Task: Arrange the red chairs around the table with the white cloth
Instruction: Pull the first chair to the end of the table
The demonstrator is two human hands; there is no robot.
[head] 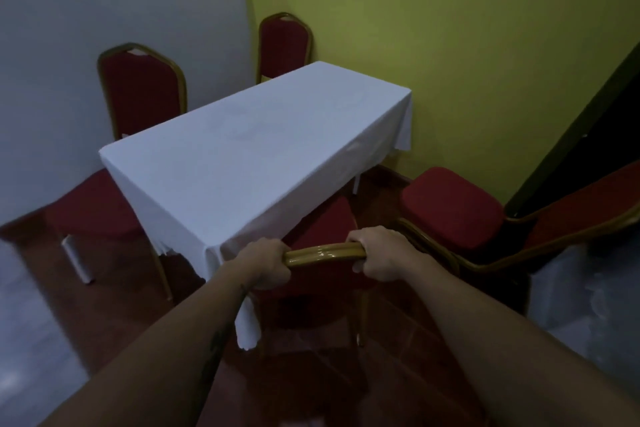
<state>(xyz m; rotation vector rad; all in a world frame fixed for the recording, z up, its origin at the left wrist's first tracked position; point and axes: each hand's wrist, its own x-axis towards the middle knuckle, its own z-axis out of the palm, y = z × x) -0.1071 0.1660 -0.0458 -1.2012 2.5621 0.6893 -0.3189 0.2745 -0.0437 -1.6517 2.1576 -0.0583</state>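
A table with a white cloth [249, 149] stands in the room's corner. My left hand [265, 263] and my right hand [379, 258] both grip the gold top rail of a red chair [323, 253], whose seat is tucked partly under the table's near long side. Two red chairs stand upright on the far side: one at the left [142, 90], one further back [285, 42]. A red chair [93, 211] sits at the table's left short end. Another red chair [453, 208] stands at the right, apart from the table, its back towards me.
A grey wall runs on the left and a yellow-green wall behind and to the right. A dark door edge [581, 125] stands at the far right. The floor is reddish-brown tile [398, 340]. Pale plastic sheeting [585, 315] lies at lower right.
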